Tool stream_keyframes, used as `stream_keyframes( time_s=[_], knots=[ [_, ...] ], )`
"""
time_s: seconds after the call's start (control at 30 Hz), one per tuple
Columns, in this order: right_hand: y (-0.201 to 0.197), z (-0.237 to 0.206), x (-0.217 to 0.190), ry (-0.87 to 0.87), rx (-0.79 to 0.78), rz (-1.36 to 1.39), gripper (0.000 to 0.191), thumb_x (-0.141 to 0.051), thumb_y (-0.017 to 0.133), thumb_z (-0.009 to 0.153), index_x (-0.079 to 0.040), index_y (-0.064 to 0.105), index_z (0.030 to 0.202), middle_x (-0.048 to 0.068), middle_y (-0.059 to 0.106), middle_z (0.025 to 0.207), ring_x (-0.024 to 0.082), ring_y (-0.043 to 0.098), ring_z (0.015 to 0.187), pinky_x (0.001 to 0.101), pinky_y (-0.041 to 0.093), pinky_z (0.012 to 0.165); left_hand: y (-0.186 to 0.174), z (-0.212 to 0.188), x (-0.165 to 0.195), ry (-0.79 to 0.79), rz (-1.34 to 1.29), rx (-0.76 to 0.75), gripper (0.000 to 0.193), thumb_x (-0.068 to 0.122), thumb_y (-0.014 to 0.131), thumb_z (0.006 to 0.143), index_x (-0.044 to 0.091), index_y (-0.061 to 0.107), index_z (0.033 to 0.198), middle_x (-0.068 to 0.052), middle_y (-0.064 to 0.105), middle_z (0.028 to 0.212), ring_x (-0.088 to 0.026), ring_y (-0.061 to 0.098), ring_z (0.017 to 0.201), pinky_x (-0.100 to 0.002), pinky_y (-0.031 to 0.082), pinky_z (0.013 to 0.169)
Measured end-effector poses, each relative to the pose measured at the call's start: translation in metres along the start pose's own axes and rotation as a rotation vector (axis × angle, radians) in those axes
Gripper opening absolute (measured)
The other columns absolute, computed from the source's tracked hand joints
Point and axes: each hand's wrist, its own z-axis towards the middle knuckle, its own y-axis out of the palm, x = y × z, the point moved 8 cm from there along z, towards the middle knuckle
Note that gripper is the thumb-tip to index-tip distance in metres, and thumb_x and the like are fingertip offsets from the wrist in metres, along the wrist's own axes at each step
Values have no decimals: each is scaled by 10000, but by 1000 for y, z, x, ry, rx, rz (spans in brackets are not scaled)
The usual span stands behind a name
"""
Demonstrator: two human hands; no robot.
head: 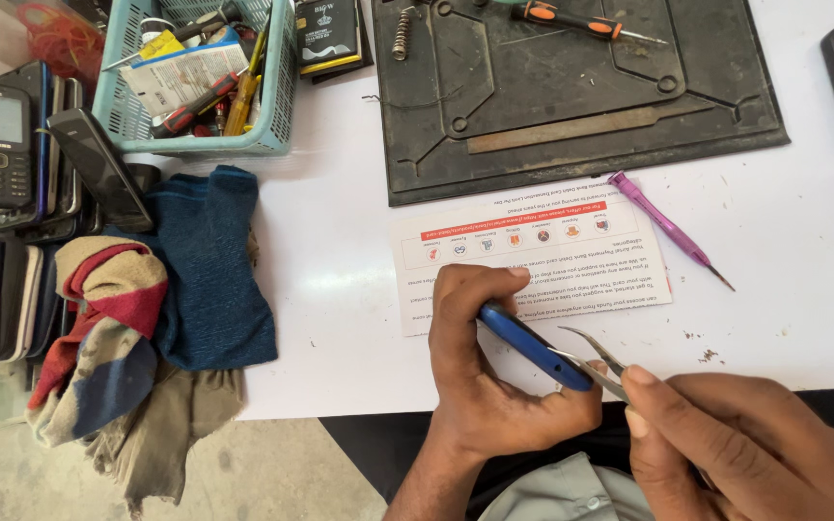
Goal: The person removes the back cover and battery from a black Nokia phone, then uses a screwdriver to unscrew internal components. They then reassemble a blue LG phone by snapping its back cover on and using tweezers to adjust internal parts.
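A white counter (340, 289) fills the view, with bare floor showing below its near edge. The left hand (494, 376) sits at that near edge, its fingers (465, 294) curled shut around a slim blue phone (533, 345), held on edge and tilted, thumb along its upper side. The right hand (736, 444) comes in from the lower right, fingers pinched closed on curved metal tweezers (598, 355) whose tips rest against the phone's lower end. Under and just beyond the hands lies a printed paper (542, 241) with a red band. A purple screwdriver (668, 227) lies just beside the paper's right edge. Farther back is a dark work mat (571, 96) carrying an orange-handled screwdriver (576, 21), a spring (403, 34) and a flat metal file (571, 128). To the left lie a heap of cloths (166, 309) in blue, red and tan, a pale blue basket (195, 77) of tools, and rows of phones (2, 193) standing on edge.
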Motion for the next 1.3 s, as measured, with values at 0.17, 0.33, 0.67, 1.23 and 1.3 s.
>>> stream_keyframes(
  time_s=[0.17, 0.33, 0.67, 1.23, 1.3],
  knots=[
    [-4, -3, 0, 13, 52, -11, 332, -190, 757, 889, -162, 703, 1215, 60, 698, 936, 91, 671, 731, 247, 548, 622, -4, 2, 3, 7, 6, 2, 593, 172, 784, 777, 76, 485, 1280, -42, 491, 1040, -122, 460, 859, -256, 404, 720],
    [-5, 0, -1, -13, 13, -8, 368, -204, 755, 870, -146, 694, 1229, 69, 695, 941, 90, 712, 742, 254, 563, 632, 2, 1, 12, 40, 48, -10, 585, 145, 776, 762, 79, 493, 1271, -58, 514, 1055, -145, 503, 882, -264, 430, 751],
    [-9, -2, 3, 57, 75, 15, 318, -171, 768, 871, -129, 721, 1183, 70, 698, 919, 80, 651, 709, 237, 534, 600, 6, 1, 16, 31, 84, -50, 607, 157, 787, 709, 111, 515, 1249, -55, 536, 1036, -182, 508, 900, -306, 427, 814],
    [2, 5, -5, 159, 41, 51, 342, -195, 729, 883, -121, 699, 1215, 95, 709, 943, 93, 726, 744, 230, 566, 647, 9, -4, 11, 23, 89, -73, 612, 246, 851, 752, 113, 509, 1242, -51, 524, 1061, -168, 500, 914, -313, 423, 808],
    [1, 8, -11, 155, 82, 40, 312, -190, 730, 887, -124, 704, 1191, 100, 712, 950, 97, 742, 761, 229, 562, 650, 9, -5, 10, 18, 87, -70, 615, 266, 862, 762, 108, 509, 1241, -54, 524, 1067, -168, 504, 919, -311, 428, 804]
  ],
)
